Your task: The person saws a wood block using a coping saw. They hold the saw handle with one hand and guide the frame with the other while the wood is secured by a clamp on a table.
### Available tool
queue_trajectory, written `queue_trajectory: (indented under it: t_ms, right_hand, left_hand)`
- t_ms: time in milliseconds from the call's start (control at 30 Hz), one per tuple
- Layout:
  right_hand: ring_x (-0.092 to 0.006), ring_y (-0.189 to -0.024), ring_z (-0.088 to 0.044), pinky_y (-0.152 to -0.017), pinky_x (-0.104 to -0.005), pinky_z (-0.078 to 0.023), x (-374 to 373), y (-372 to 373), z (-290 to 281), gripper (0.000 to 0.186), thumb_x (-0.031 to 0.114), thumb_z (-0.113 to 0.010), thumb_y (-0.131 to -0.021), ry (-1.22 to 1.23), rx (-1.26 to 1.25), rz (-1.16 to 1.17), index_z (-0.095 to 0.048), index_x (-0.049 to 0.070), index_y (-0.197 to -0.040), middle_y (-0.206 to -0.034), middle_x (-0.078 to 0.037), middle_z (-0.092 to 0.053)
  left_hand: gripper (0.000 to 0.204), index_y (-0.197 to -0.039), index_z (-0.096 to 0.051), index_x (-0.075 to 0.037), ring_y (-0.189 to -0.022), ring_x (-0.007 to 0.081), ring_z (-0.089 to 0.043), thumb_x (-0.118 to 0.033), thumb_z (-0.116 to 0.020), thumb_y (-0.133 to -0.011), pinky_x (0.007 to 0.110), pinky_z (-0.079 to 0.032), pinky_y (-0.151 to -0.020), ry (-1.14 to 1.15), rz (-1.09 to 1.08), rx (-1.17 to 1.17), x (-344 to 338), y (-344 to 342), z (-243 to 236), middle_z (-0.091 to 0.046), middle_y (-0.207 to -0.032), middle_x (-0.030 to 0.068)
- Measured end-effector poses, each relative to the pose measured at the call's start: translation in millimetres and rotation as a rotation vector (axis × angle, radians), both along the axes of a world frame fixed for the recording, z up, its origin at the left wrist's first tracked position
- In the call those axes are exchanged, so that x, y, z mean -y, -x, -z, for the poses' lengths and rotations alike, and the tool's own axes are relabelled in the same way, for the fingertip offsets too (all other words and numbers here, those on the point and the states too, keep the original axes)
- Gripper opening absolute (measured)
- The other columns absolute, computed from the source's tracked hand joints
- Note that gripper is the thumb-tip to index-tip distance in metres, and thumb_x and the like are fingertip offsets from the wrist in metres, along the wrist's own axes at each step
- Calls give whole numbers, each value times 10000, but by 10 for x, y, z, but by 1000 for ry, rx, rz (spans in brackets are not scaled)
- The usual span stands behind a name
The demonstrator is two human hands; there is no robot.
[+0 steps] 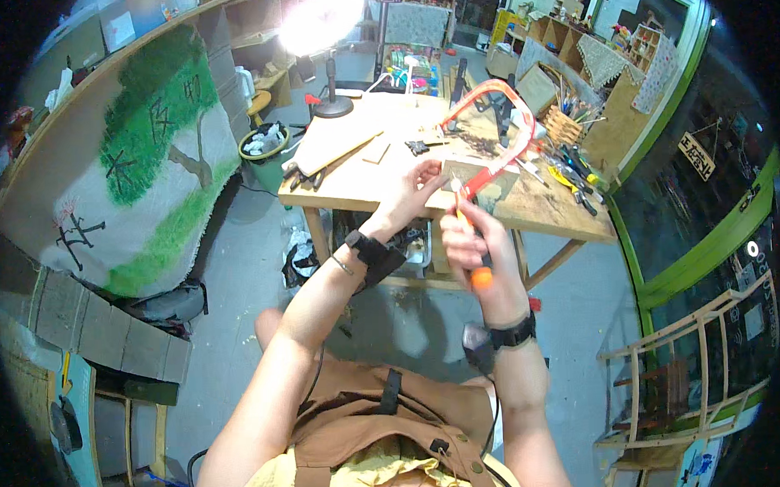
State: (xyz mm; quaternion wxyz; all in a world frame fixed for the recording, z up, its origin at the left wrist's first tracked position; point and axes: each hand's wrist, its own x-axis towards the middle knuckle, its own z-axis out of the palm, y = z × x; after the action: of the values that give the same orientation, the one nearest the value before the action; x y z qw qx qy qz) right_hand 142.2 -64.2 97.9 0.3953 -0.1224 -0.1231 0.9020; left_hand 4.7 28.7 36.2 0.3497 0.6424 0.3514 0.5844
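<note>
Gripping a red-framed saw beside a small board

A flat, pale brown rectangular wooden board is at the near edge of the workbench, in front of the person. A hand saw with a bowed, bright red frame and an orange-ended handle reaches across it, the frame arching over the bench. The right hand has its fingers wrapped firmly around that handle. The left hand is at the board's left end, thumb and fingers curled close together; whether they pinch the wood or only steady it, I cannot tell.

Judging by what shows, the sawing is at an early or middle stage: saw and board are together, but the board looks whole, with no separated piece visible. The thin blade is too faint to show any cut's depth, so how much remains is unclear.

Around them spreads the light wooden workbench, with mixed hand tools heaped to the right and a glaring lamp on a round black base at the far left.
</note>
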Motion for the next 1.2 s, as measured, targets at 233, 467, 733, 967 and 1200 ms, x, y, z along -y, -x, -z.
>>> queue_trajectory:
  t_ms: [233, 467, 733, 967, 1200]
  right_hand:
    - [-37, -399, -331, -310, -182, -295, -105, 86, 45, 201, 259, -417, -901, -71, -146, 8, -445, 60, -888, -566, 14, -340]
    - [-38, -353, -303, -286, -176, -274, 254, 10, 91, 212, 272, -387, -912, -98, -160, 16, -438, 67, -920, -559, 16, -332]
    - [-38, -343, -302, -275, -175, -267, 244, -8, 71, 221, 252, -363, -920, -89, -231, 31, -429, 43, -945, -555, 8, -340]
    - [-29, -384, -312, -302, -167, -278, -81, 145, 119, 245, 294, -409, -904, -20, -252, 49, -448, 54, -874, -562, 29, -323]
    - [-30, -345, -318, -293, -152, -309, 129, 61, 144, 244, 238, -362, -923, -112, -295, 43, -429, 3, -933, -565, 20, -326]
  left_hand:
    - [255, -1010, -540, 7, -727, 89, -523, -154, -574, -815, 235, -445, -685, -10, -15, -47, 32, -23, -50, -586, -809, 38]
    - [262, -1019, -542, -2, -819, 77, -519, -150, -586, -808, 229, -426, -766, 68, -19, -51, 73, 7, -43, -584, -865, 33]
    - [263, -1014, -534, 1, -740, 92, -517, -156, -584, -809, 238, -433, -688, -83, -52, -96, -25, 29, -39, -582, -809, 40]
    - [220, -994, -550, -12, -726, 70, -510, -151, -562, -824, 228, -438, -680, -6, -6, -46, 74, -7, -121, -576, -803, 19]
    - [246, -1009, -547, -8, -734, 60, -507, -166, -578, -822, 199, -432, -655, -1, 18, 4, 31, -58, -66, -579, -829, 23]
